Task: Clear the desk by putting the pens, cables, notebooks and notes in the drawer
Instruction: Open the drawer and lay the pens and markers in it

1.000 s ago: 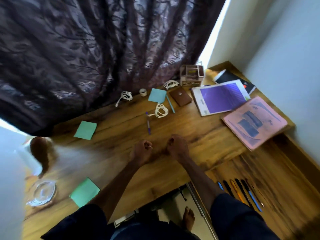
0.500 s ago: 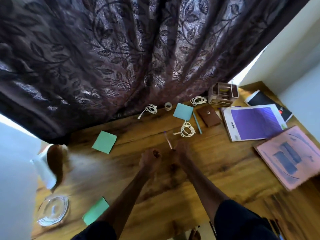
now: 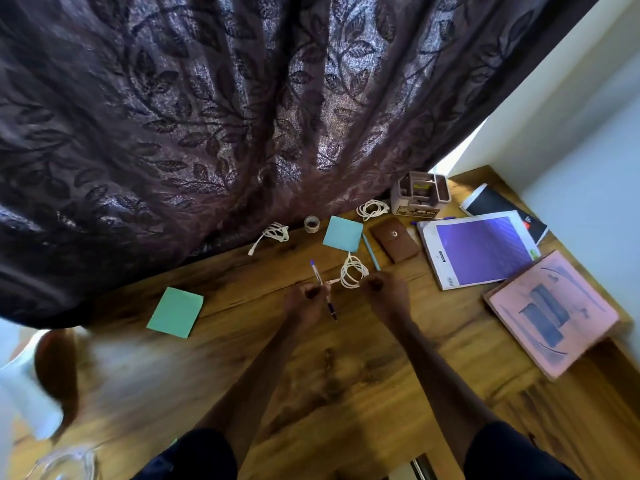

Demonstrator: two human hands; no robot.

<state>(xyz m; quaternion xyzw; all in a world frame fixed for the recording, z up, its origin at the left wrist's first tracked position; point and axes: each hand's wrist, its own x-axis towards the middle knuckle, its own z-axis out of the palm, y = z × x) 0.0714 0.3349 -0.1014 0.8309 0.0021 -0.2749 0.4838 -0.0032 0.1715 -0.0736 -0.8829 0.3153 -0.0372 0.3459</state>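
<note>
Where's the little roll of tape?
In the head view, the roll of tape sits far back by the curtain, between a white cable on its left and the blue sticky note on its right.

The curtain [image 3: 207, 116] is purple with leaves; green note [image 3: 175, 312], purple notebook [image 3: 479, 251], pink notebook [image 3: 554, 311].

A dark purple curtain [image 3: 207, 116] with a woven leaf pattern hangs across most of the view. Below it lies a warm wood-grain surface [image 3: 346, 382], its far edge meeting the fabric. Right of the curtain a narrow strip of daylight [image 3: 453, 154] shows, then a pale wall [image 3: 585, 140] bordering the surface.
</note>
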